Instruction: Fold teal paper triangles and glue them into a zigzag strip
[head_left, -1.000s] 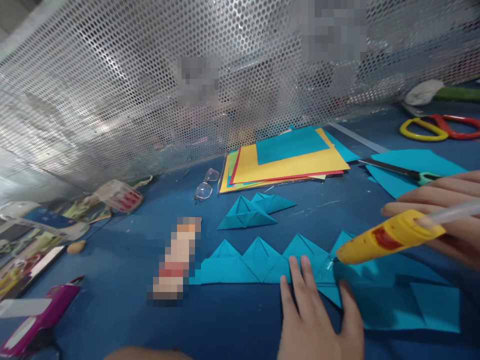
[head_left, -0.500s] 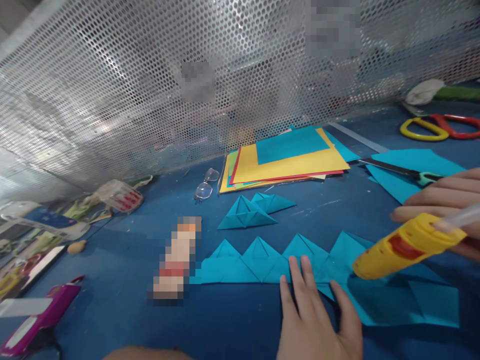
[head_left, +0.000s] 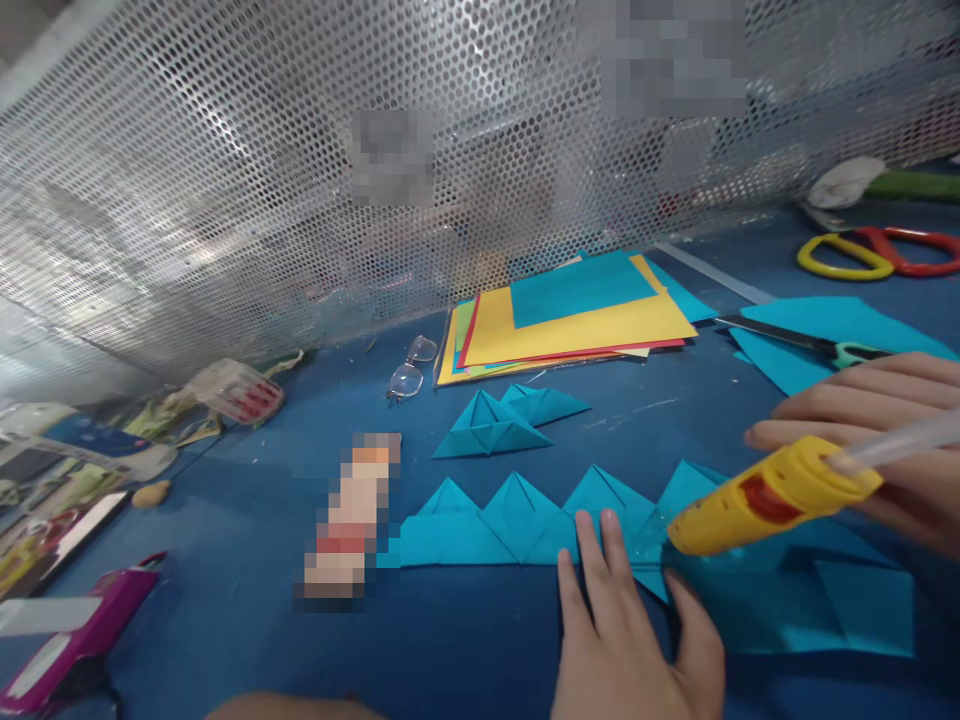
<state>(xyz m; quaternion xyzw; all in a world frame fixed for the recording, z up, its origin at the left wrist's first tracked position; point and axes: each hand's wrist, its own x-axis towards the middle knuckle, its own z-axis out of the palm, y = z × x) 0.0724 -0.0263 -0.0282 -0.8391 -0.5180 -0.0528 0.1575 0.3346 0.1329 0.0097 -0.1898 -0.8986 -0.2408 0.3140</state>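
My left hand point(head_left: 630, 620) lies with fingers spread, its fingertips pressing on a strip of folded blue paper point(head_left: 517, 530) with pointed peaks. My right hand point(head_left: 877, 430) holds a yellow glue gun point(head_left: 765, 500), a translucent glue stick point(head_left: 907, 440) entering its rear end. The gun's tip is over the strip, just right of my left fingers; a shiny trace shows on the paper there. Part of my right hand's grip is hidden behind the gun. Farther right, the blue paper lies in the gun's shadow. Two folded blue paper pieces point(head_left: 491, 425) sit behind the strip.
Behind are stacked coloured sheets point(head_left: 585, 330), eyeglasses point(head_left: 412, 368) and a perforated metal screen point(head_left: 480, 150). Black-bladed scissors point(head_left: 787, 335) rest on blue paper at right, near yellow-and-red handles point(head_left: 877, 255). A purple tool point(head_left: 86, 635) and a clear container point(head_left: 236, 390) are at left.
My right hand has moved left with the glue gun, bringing its tip close to my left fingers. A shiny trace now shows near the tip. My left hand stays in place.
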